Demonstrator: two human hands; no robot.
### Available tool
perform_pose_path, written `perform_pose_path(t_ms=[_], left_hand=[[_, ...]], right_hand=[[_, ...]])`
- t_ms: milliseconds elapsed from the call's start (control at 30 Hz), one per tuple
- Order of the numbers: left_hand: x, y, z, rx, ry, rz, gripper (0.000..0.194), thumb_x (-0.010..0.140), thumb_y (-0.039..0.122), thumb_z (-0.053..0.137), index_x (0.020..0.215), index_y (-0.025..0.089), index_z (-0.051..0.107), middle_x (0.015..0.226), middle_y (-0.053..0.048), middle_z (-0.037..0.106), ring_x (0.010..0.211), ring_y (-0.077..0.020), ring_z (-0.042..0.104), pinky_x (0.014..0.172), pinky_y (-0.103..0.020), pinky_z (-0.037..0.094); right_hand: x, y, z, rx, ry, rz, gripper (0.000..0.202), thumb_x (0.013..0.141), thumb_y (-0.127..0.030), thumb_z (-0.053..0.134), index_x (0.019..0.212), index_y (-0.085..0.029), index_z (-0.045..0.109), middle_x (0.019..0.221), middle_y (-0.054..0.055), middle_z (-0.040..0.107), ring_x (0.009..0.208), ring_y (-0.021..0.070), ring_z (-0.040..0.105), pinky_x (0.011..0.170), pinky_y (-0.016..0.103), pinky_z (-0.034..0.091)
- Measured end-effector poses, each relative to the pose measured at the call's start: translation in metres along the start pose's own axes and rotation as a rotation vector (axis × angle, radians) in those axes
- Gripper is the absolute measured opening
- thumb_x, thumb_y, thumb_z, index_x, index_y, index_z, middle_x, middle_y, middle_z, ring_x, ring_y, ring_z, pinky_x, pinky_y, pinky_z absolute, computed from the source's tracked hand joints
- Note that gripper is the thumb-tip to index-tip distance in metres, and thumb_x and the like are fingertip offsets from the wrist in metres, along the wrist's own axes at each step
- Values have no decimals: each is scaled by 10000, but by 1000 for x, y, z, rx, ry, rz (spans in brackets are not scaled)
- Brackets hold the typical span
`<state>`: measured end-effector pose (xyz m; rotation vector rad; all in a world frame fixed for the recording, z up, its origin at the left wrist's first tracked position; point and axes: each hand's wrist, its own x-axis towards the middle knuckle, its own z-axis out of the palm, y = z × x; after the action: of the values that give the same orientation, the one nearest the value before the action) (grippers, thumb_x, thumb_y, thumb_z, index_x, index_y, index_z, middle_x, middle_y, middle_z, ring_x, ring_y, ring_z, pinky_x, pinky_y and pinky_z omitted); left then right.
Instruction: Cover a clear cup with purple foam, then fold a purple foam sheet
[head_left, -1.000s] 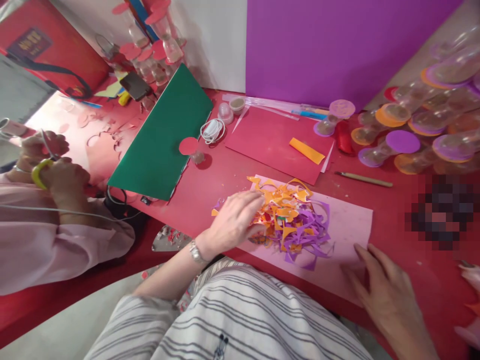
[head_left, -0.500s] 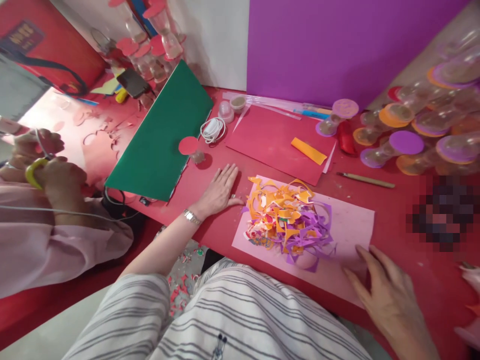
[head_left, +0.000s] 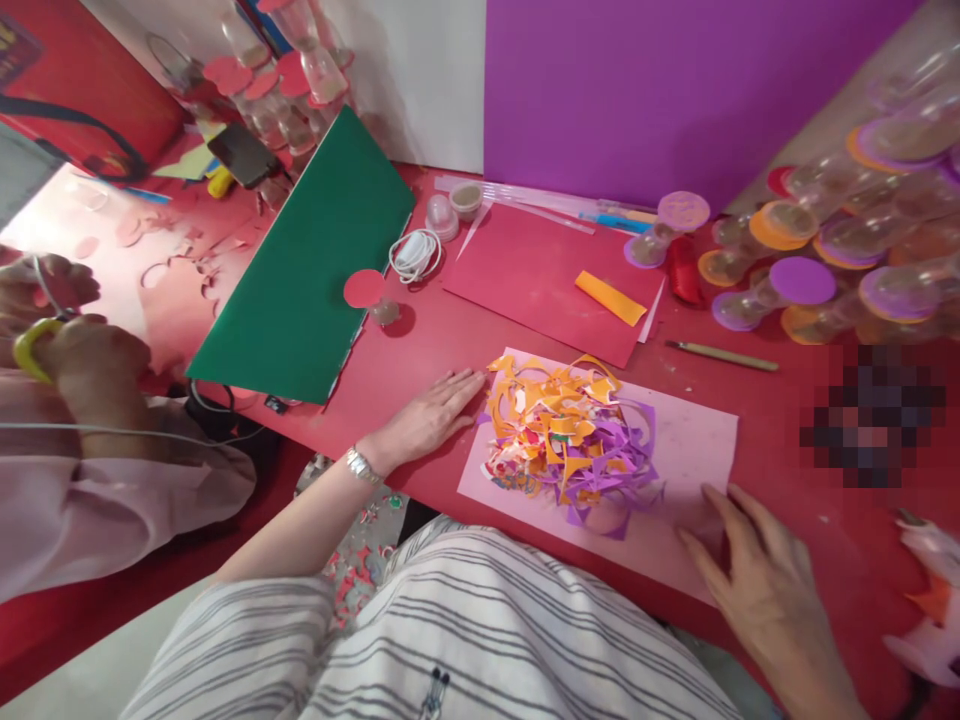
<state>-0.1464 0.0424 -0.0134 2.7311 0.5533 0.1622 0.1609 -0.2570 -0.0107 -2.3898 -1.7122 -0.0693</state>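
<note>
A pink sheet (head_left: 697, 440) lies on the red table near my body, bearing a heap of orange, purple and red paper scraps (head_left: 570, 440). My left hand (head_left: 431, 420) rests flat on the table, fingers stretched toward the heap's left side, holding nothing. At the sheet's right edge, my right hand (head_left: 757, 560) has its fingers apart, thumb and fingertips at the paper, with nothing gripped.
A green board (head_left: 300, 280) leans at left; beyond it a person's hands hold yellow-handled scissors (head_left: 37, 350). Behind the sheet lie red card (head_left: 540, 275), an orange strip (head_left: 609, 298) and a pen-like tool (head_left: 724, 356). Hourglass-shaped pieces (head_left: 802, 282) crowd the right; a glue gun (head_left: 930, 590) lies lower right.
My left hand has swung its fingers rightward, lower and closer to the heap's left edge. The whole view has shifted slightly; my right hand stays by the sheet's right edge.
</note>
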Motion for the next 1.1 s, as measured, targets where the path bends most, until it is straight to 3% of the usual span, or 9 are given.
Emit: perform_pose_path(t_ms=[100, 233, 400, 500, 633, 867, 1000, 1100], left_hand=[[-17, 7, -2, -24, 12, -16, 603, 1029, 399, 421, 1549, 171, 219, 1517, -198, 448, 1442, -265, 402, 1160, -484, 418], [-20, 12, -4, 9, 104, -86, 568, 1018, 386, 449, 1516, 165, 288, 1505, -216, 447, 1402, -288, 451, 1090, -490, 473], [-8, 18, -7, 80, 161, -207, 388, 974, 320, 552, 1328, 161, 544, 1170, -175, 643, 1040, -269, 630, 884, -429, 544], [-1, 21, -6, 34, 158, -190, 262, 1003, 265, 492, 1207, 159, 618, 1045, -127, 645, 919, -199, 632, 804, -315, 540], [9, 25, -5, 34, 164, -224, 257, 1026, 276, 431, 1045, 160, 660, 913, -79, 632, 777, -153, 618, 702, -246, 514], [24, 20, -11, 16, 61, -313, 156, 935, 176, 510, 818, 168, 614, 799, -42, 617, 649, -129, 576, 596, -216, 461], [38, 25, -25, -26, 87, -322, 86, 892, 145, 562, 821, 168, 604, 797, -28, 651, 662, -121, 596, 616, -212, 473], [54, 41, -36, -205, 167, -254, 47, 894, 169, 611, 849, 169, 624, 809, -10, 683, 699, -103, 624, 664, -194, 492]], right_hand=[[-1, -1, -1, 4, -12, 19, 561, 956, -486, 406, 1374, -127, 511, 1254, 227, 596, 1034, 352, 609, 848, 487, 494], [0, -1, -2, 8, -21, 12, 552, 958, -472, 410, 1390, -138, 490, 1268, 226, 586, 1057, 348, 601, 871, 494, 491], [1, -1, -4, -7, -17, -15, 538, 977, -484, 386, 1318, -95, 532, 1239, 245, 591, 1042, 348, 598, 851, 469, 490], [0, -2, -3, -1, -19, -1, 546, 977, -496, 376, 1318, -99, 534, 1241, 242, 591, 1048, 348, 597, 860, 472, 487], [-1, -3, -2, 17, -4, 16, 541, 968, -482, 389, 1335, -111, 532, 1247, 241, 591, 1064, 354, 597, 863, 481, 484], [0, -2, 1, 1, 13, 19, 544, 963, -500, 389, 1328, -127, 541, 1239, 233, 601, 1046, 351, 607, 853, 485, 491], [-1, -4, 2, 14, 1, 49, 550, 954, -500, 395, 1339, -133, 536, 1259, 232, 595, 1057, 354, 600, 860, 491, 484], [-2, -5, 2, 19, -12, 80, 542, 945, -496, 400, 1343, -154, 535, 1268, 222, 594, 1082, 356, 596, 868, 499, 484]])
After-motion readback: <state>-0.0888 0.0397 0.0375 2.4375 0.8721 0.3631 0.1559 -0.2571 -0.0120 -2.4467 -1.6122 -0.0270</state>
